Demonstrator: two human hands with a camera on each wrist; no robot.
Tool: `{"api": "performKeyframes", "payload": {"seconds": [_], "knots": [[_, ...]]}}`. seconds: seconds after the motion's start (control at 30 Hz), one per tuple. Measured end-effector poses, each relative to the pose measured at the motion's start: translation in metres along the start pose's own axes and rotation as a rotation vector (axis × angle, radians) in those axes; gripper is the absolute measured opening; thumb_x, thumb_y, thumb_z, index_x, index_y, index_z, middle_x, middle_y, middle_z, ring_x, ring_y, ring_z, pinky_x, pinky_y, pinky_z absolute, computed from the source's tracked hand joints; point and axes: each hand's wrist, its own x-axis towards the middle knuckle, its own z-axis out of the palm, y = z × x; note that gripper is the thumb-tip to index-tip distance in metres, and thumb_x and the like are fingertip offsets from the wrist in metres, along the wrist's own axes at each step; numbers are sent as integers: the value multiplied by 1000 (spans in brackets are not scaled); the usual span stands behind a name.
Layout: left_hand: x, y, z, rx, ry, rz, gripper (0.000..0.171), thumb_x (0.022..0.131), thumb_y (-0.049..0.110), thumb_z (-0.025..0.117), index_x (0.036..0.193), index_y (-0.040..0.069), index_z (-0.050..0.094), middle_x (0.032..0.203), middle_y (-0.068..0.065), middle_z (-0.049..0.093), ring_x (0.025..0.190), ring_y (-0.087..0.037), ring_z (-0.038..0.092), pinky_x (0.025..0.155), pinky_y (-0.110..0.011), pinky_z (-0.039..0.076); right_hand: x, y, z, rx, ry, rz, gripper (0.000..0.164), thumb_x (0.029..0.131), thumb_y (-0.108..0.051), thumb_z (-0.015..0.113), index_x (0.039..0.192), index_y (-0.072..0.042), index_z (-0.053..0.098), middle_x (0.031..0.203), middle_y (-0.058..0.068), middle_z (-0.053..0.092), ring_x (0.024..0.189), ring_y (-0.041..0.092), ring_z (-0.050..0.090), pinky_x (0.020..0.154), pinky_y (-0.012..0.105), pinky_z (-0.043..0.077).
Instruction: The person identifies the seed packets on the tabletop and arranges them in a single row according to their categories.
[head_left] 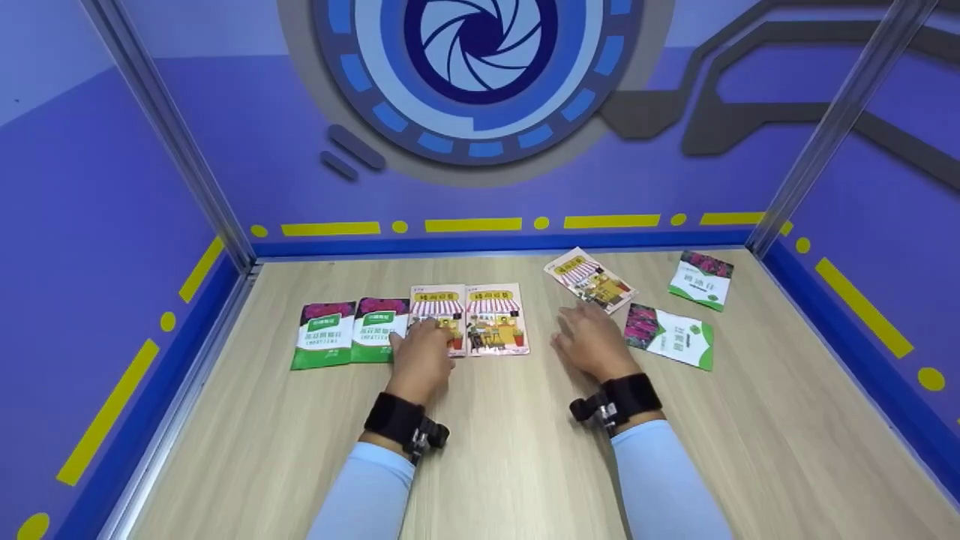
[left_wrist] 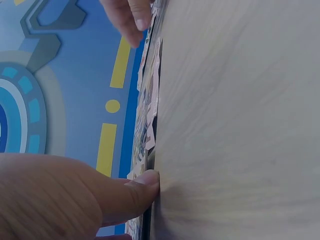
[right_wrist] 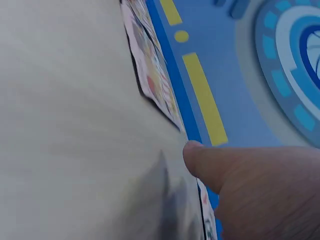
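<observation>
In the head view, the left hand (head_left: 422, 365) lies relaxed over a pink packet (head_left: 436, 298), green packets (head_left: 322, 341) on its left, and the right hand (head_left: 598, 345), loosely spread, seemingly gripping nothing, lies by a tilted packet (head_left: 591, 279); the left wrist view shows the left thumb (left_wrist: 140, 192) against a packet's edge, the right wrist view a straight thumb (right_wrist: 212, 162).

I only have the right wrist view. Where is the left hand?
Observer: The left hand partly covers the left one of two side-by-side flat, rectangular, pink-bordered packets with striped awnings.
Operator: What's just right of the right hand?
Observer: A flat, rectangular, green-and-white packet with pink flowers, turned sideways.
Operator: And at the row's left end?
Observer: Two more flat, rectangular, green-and-white packets, side by side.
</observation>
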Motion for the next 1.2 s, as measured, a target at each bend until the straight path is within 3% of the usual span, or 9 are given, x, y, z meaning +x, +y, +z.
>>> {"api": "performKeyframes", "payload": {"seconds": [0.13,0.27,0.47,0.63,0.83,0.93,1.07,1.2], "knots": [[-1,0,0,-8,5,5,42,95,16,92,136,16,83,159,-15,67,155,-41,56,130,-85,27,-2,17,-5,21,53,112,58,110,-28,72,158,2,62,169,37,50,162,56,44,137,68,34],[-2,-2,0,-15,10,3,45,95,15,92,138,17,82,160,-15,66,157,-41,55,130,-86,26,-4,26,-9,35,94,171,58,108,-26,70,155,7,62,167,40,50,160,57,45,135,68,36],[-1,-3,1,-21,19,7,47,93,14,93,139,17,81,153,-15,69,152,-41,58,128,-87,28,-6,31,-12,43,26,228,61,109,-25,67,157,12,58,169,40,47,160,58,44,134,68,36],[-1,-2,0,-30,17,6,46,93,14,92,138,17,82,149,-14,71,150,-41,60,128,-87,29,-7,33,-12,3,33,183,52,108,-24,70,144,13,67,151,38,64,141,57,62,122,69,49],[-1,-1,0,-18,12,8,46,94,16,92,139,18,82,146,-12,72,146,-39,61,128,-82,32,-8,33,-12,-6,115,177,32,107,-14,66,128,6,79,139,33,71,130,56,67,110,75,51],[-1,-2,0,-15,11,11,43,94,18,92,137,18,82,140,-11,73,140,-37,63,124,-77,37,-9,33,-12,-1,137,178,26,106,-9,63,120,1,83,137,30,72,130,56,67,112,78,47],[0,-3,1,-12,11,13,42,94,21,93,135,17,82,137,-11,73,137,-36,64,122,-75,40,-8,34,-11,16,160,126,22,102,-3,67,114,-1,85,146,27,72,142,57,63,124,73,44],[0,-4,2,-12,11,9,41,94,21,94,133,17,83,136,-12,73,136,-36,64,119,-72,42,-7,33,-10,54,172,86,15,99,-1,73,106,-1,86,131,24,80,133,53,70,118,64,54]]}}
